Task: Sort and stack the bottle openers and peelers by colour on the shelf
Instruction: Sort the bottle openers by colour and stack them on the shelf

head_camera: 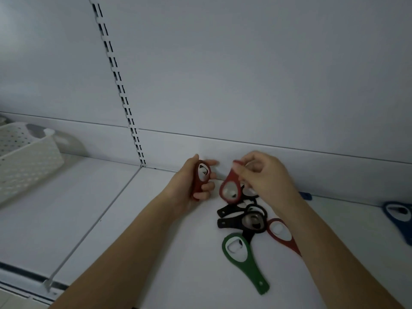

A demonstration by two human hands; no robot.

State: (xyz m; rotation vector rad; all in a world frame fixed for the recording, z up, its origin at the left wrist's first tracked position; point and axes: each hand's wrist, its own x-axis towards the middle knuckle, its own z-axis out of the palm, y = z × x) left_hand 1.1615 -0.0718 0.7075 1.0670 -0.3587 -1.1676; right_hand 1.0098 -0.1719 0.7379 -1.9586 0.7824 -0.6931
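Note:
My left hand [191,186] grips a red bottle opener [200,178] upright above the white shelf [111,230]. My right hand [265,175] pinches the handle of a second red opener [230,189], whose ring end hangs down over a pile. In that pile lie black openers [243,216], a green opener [242,259] nearest me, and a third red opener [282,235] partly under my right forearm. A blue opener [399,217] lies at the far right edge, and another blue piece [305,195] shows behind my right wrist.
A white perforated basket [24,161] stands on the neighbouring shelf section at the left. A slotted upright rail [120,85] runs up the back wall. The shelf's front lip [33,284] is at the lower left.

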